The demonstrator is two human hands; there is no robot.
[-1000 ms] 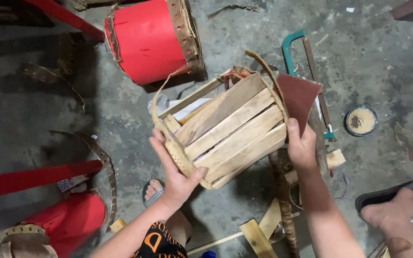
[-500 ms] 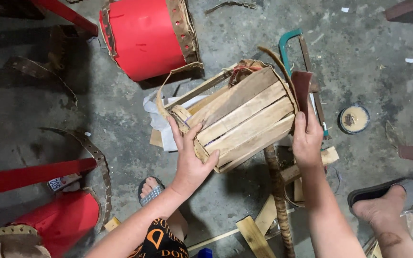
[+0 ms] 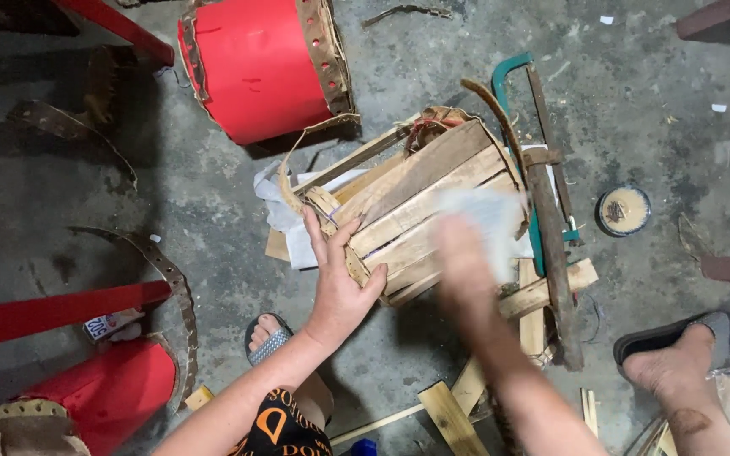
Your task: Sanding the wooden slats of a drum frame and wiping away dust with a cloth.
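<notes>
A wooden slatted drum shell [image 3: 420,190] lies on its side on the concrete floor. My left hand [image 3: 340,283] grips its near-left end, fingers spread up over the rim and thumb around the lower slats. Over the right half of the slats my right hand [image 3: 464,253] is blurred by motion and holds a pale sheet [image 3: 490,221] against the wood. A strip of hide [image 3: 500,118] curves up from the shell's far end.
A red drum [image 3: 255,67] lies behind the shell, and another red drum [image 3: 99,393] is at the bottom left. A green hacksaw [image 3: 510,78], a round tin [image 3: 623,210] and wood scraps [image 3: 547,291] are to the right. My sandalled feet [image 3: 678,346] rest nearby.
My right hand has swung from the shell's right end onto the slats, and the sheet now shows a pale side instead of dark red-brown. The shell has shifted slightly while my left hand stays on it.
</notes>
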